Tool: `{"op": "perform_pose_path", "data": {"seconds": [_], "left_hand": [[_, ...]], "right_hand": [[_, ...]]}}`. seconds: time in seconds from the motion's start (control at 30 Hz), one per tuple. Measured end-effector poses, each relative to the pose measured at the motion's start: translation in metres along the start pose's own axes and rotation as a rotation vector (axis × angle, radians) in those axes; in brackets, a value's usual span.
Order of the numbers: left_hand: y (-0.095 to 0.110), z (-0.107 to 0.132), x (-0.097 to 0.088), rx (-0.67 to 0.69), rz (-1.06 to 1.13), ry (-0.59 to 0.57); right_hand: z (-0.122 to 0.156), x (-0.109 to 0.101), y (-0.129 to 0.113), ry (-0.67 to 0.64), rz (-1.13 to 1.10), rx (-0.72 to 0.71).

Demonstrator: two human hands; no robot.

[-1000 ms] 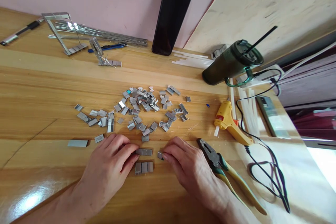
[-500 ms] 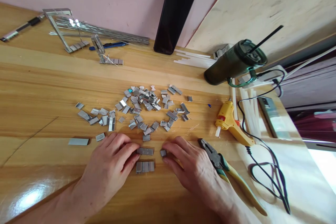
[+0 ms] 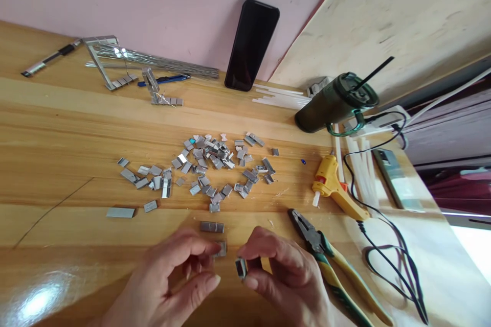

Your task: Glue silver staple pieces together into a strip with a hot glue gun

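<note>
My right hand (image 3: 280, 276) is lifted off the wooden table (image 3: 57, 133) and pinches a small silver metal piece (image 3: 241, 267) between thumb and fingers. My left hand (image 3: 172, 281) is raised beside it, its fingertips closed on a joined strip of silver pieces (image 3: 220, 249). Just beyond the hands a short strip of joined pieces (image 3: 212, 226) lies flat. Farther back is a scattered pile of several small silver pieces (image 3: 215, 163).
Green-and-yellow pliers (image 3: 330, 260) lie right of my right hand. A yellow glue gun (image 3: 333, 186) with a black cord, white glue sticks, a dark green tumbler (image 3: 333, 102) and a phone (image 3: 251, 46) leaning on the wall stand behind. Metal rods and frames (image 3: 115, 61) lie back left.
Both hands have lifted off the table toward me. The right hand picked up the small piece; the left picked up the three-piece strip that lay between them.
</note>
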State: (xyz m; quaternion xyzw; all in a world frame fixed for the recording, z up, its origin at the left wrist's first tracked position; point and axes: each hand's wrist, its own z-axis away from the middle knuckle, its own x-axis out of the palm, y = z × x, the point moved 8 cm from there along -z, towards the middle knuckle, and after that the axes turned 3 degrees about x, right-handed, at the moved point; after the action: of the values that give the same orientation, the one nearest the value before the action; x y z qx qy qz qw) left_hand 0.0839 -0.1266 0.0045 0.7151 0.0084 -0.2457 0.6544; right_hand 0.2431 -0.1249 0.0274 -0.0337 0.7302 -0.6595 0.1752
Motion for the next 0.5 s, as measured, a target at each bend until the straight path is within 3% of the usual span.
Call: {"op": "perform_pose_path", "data": {"seconds": [0.1,0.23,0.4,0.5], "left_hand": [[-0.017,0.008,0.024,-0.296,0.462,-0.169],[-0.017,0.012,0.039,-0.429,0.738,-0.252],[-0.016,0.011,0.028,-0.404,0.554,-0.103],[-0.008,0.010,0.019,-0.249,0.293,-0.024]], "right_hand": [[0.003,0.009,-0.006,-0.039,-0.003,-0.057],[0.006,0.017,-0.010,-0.079,0.082,-0.120],[0.006,0.017,-0.008,-0.038,0.033,-0.085],[0.005,0.016,-0.005,0.005,0.056,-0.026]]}}
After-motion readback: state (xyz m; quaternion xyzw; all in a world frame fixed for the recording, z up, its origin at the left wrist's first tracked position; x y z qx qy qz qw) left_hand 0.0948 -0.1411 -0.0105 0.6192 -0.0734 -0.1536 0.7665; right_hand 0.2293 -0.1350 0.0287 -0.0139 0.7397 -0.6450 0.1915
